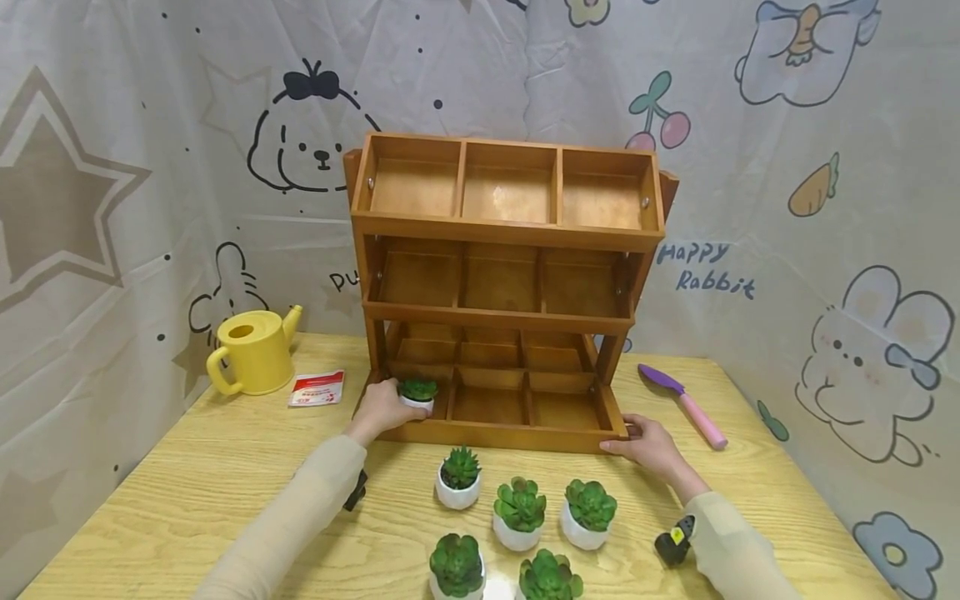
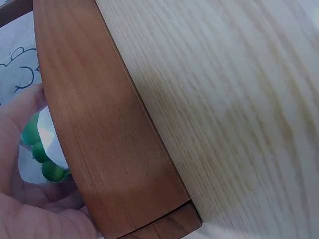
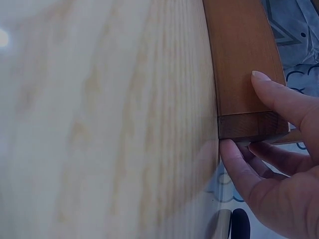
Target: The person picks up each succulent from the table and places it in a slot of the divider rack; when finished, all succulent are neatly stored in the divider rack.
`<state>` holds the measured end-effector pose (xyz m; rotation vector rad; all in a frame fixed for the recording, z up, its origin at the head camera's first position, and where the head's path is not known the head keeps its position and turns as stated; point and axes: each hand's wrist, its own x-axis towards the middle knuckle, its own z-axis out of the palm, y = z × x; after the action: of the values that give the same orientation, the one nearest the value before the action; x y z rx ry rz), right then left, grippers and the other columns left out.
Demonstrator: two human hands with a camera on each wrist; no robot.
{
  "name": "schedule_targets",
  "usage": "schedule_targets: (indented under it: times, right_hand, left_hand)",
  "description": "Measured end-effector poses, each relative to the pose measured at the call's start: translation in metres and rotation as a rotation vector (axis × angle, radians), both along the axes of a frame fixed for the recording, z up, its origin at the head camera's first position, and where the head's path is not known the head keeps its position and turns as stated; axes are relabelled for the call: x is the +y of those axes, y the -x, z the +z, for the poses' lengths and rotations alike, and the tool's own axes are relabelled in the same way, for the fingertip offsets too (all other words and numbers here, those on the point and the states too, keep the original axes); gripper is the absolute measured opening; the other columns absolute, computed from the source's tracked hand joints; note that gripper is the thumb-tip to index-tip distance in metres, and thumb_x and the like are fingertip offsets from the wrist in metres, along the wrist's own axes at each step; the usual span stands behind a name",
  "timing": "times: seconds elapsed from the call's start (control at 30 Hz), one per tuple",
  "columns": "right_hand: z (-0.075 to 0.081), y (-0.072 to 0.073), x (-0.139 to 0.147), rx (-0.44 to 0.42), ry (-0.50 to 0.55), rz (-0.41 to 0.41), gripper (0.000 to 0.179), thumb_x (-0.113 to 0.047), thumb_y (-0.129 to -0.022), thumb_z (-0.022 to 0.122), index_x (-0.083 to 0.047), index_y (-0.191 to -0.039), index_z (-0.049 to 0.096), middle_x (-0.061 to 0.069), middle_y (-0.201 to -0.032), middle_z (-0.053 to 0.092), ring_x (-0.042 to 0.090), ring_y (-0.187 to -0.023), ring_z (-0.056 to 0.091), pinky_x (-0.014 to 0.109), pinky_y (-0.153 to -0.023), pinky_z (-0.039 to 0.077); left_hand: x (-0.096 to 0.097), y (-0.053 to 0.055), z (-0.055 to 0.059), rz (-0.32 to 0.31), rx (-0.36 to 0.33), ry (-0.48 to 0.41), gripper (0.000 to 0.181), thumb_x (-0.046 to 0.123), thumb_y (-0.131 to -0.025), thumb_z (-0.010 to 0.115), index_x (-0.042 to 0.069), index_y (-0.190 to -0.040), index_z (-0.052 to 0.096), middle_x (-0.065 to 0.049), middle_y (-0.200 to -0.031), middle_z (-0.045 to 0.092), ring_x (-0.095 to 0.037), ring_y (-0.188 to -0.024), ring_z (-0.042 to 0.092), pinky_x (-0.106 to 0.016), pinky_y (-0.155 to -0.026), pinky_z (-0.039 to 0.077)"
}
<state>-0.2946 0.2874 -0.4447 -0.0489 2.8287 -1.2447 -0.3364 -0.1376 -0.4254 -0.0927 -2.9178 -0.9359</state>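
Note:
A three-tier wooden shelf (image 1: 498,437) with divided compartments stands at the back of the table. My left hand (image 1: 378,410) reaches over its bottom front board and holds a small potted succulent (image 1: 418,392) in the lowest tier's left front compartment. In the left wrist view, thumb and fingers lie around the white pot (image 2: 51,139), partly hidden by the board. At the shelf's lower right corner, my right hand (image 1: 647,446) grips the end of the board. The right wrist view has the thumb (image 3: 269,89) on the front face and the fingers at the end.
Several potted succulents (image 1: 517,533) in white pots stand in front of the shelf. A yellow watering can (image 1: 261,354) and a red-and-white packet (image 1: 317,389) are at left. To the right lies a purple trowel with a pink handle (image 1: 701,418). A patterned curtain hangs behind.

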Motion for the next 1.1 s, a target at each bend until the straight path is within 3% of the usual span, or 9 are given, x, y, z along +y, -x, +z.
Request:
schedule_targets:
  times: [0.67, 0.9, 1.1]
  right_hand:
    - [0.0009, 0.0011, 0.002, -0.024, -0.012, -0.002, 0.086, -0.034, -0.081, 0.076, 0.013, -0.14, 0.034, 0.035, -0.132, 0.049, 0.045, -0.12, 0.051, 0.051, -0.095, 0.046]
    - [-0.0008, 0.0011, 0.0018, -0.023, -0.011, 0.0, 0.087, -0.034, -0.081, 0.076, 0.014, -0.14, 0.033, 0.036, -0.134, 0.046, 0.047, -0.121, 0.048, 0.052, -0.096, 0.045]
    - [-0.0007, -0.0001, 0.0017, -0.021, -0.011, -0.004, 0.087, -0.034, -0.081, 0.077, 0.013, -0.14, 0.034, 0.036, -0.134, 0.046, 0.047, -0.122, 0.048, 0.052, -0.097, 0.045]
  left_hand:
    - [-0.0013, 0.0017, -0.0021, 0.009, -0.02, -0.02, 0.066, 0.036, -0.067, 0.08, -0.01, -0.11, 0.058, -0.022, -0.102, 0.065, -0.033, -0.092, 0.062, -0.045, -0.08, 0.052]
    - [0.0, 0.0008, -0.0035, 0.027, -0.028, -0.027, 0.056, 0.034, -0.068, 0.081, -0.005, -0.099, 0.058, -0.018, -0.092, 0.064, -0.028, -0.083, 0.06, -0.042, -0.073, 0.051]
    - [0.001, -0.0018, -0.0034, 0.034, -0.022, -0.032, 0.055, 0.035, -0.068, 0.081, -0.005, -0.099, 0.058, -0.017, -0.091, 0.063, -0.027, -0.081, 0.06, -0.041, -0.072, 0.051]
